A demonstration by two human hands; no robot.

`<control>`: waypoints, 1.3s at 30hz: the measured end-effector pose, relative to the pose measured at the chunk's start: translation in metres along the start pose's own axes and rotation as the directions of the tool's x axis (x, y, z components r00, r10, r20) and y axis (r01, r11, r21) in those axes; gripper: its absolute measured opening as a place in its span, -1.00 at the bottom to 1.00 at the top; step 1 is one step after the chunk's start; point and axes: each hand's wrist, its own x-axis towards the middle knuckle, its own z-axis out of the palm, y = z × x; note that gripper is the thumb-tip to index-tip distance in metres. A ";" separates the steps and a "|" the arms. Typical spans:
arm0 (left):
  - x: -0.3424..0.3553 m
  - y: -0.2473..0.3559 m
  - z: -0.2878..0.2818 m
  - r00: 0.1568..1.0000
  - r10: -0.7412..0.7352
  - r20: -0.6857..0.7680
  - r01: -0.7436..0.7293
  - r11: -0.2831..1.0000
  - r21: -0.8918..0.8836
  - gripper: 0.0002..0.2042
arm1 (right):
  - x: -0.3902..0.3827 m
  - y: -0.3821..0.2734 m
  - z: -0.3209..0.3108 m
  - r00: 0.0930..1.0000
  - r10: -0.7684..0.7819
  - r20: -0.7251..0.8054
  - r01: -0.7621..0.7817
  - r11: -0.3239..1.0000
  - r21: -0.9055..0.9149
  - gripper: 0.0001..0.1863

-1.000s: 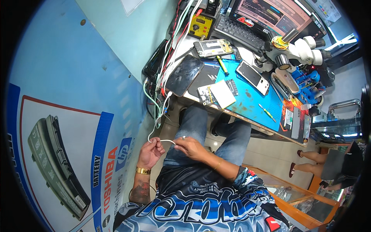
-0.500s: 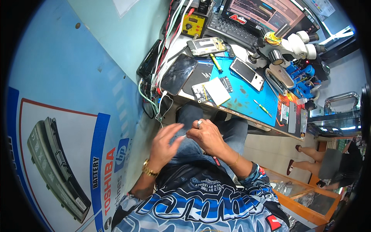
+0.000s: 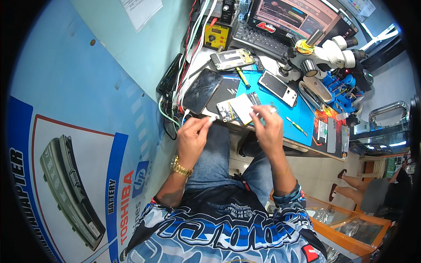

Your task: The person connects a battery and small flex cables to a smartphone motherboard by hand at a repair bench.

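My left hand (image 3: 192, 136), with a gold watch on the wrist, pinches the small white plug of a white cable (image 3: 212, 118) at the near edge of the workbench. My right hand (image 3: 268, 127) is raised beside it over the blue work mat (image 3: 302, 116), fingers loosely spread and holding nothing I can see. Just beyond the fingertips lie a small circuit board (image 3: 226, 111) and a white card (image 3: 242, 108). A dark phone with a cracked screen (image 3: 201, 90) lies to the left of them.
On the bench are a white phone (image 3: 279, 87), an open phone frame (image 3: 231, 58), a microscope (image 3: 324, 55), a keyboard (image 3: 258, 39), a monitor (image 3: 298, 15) and a yellow device (image 3: 216, 37). Cables (image 3: 182, 83) hang at the bench's left end. Another person's legs (image 3: 351, 188) are at right.
Both hands rose from my lap to the bench edge. They were together on the white cable; now they are apart and only the left hand holds its plug.
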 end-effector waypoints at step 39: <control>0.022 -0.017 0.022 0.968 0.241 0.073 -0.251 0.890 0.382 -0.87 | -0.008 0.062 0.016 0.990 0.133 -0.040 -0.132 0.991 0.039 -0.30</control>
